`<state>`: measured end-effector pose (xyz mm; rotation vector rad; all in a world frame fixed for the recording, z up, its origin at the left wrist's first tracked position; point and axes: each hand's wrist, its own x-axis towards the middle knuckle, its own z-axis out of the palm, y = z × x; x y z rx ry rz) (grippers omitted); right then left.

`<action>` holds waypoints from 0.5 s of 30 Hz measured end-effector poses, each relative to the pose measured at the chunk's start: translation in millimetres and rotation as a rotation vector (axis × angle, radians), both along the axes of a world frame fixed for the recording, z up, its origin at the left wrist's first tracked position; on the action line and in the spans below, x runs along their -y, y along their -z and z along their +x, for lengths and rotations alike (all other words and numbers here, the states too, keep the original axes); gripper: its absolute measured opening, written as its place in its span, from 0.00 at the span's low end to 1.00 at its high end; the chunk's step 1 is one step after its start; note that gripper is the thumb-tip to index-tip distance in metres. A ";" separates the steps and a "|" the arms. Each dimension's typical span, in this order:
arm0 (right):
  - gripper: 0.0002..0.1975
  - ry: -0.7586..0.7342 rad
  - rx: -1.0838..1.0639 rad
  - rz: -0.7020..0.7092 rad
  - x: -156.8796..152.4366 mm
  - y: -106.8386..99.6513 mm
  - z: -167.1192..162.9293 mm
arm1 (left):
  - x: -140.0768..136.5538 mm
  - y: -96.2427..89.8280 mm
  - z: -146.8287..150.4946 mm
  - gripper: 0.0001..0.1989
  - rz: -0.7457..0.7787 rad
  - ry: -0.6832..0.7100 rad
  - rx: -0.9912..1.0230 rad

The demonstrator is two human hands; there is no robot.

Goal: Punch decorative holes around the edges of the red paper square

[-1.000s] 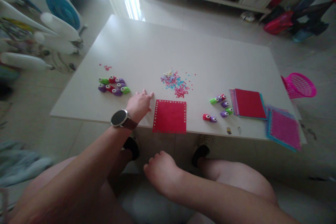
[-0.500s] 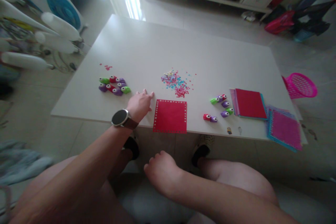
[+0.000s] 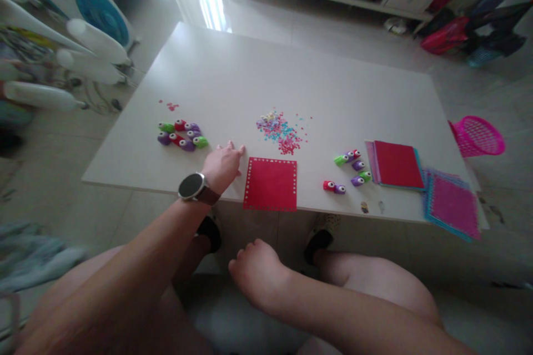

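My left hand (image 3: 224, 166), with a watch on its wrist, rests on the white table with its fingers spread and nothing held. Just right of it lies a square red paper sheet (image 3: 270, 184), its edges lined with small punched holes and its near edge over the table's front. Beyond the sheet is a scattered heap of coloured paper confetti (image 3: 283, 136). To the left of my left hand stands a cluster of small craft punches (image 3: 183, 136) in green, red and purple, each with an eye. Above my lap hangs my right hand (image 3: 258, 272), fingers curled, palm hidden, touching no table object.
More craft punches (image 3: 350, 169) stand right of the sheet. Further right lie a stack of red-topped paper (image 3: 398, 164) and a pile of punched sheets (image 3: 453, 204). Red bits (image 3: 171, 106) lie far left. A pink basket (image 3: 478, 136) stands beyond the table's right edge.
Both hands and the objects keep their places. Only the whole view has shifted very slightly.
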<state>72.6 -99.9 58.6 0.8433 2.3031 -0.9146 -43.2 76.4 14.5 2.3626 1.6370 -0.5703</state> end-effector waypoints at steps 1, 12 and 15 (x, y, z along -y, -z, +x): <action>0.09 0.001 0.004 -0.007 -0.6 -1.2 0.2 | -0.1 0.5 -0.2 0.35 0.001 -0.002 0.000; 0.09 -0.012 0.005 0.000 -1.9 -2.6 -0.3 | 0.3 -1.2 0.6 0.35 -0.003 -0.008 -0.001; 0.08 0.015 0.004 -0.013 -1.9 -4.6 -0.9 | 0.6 -1.3 1.1 0.34 -0.003 -0.012 0.007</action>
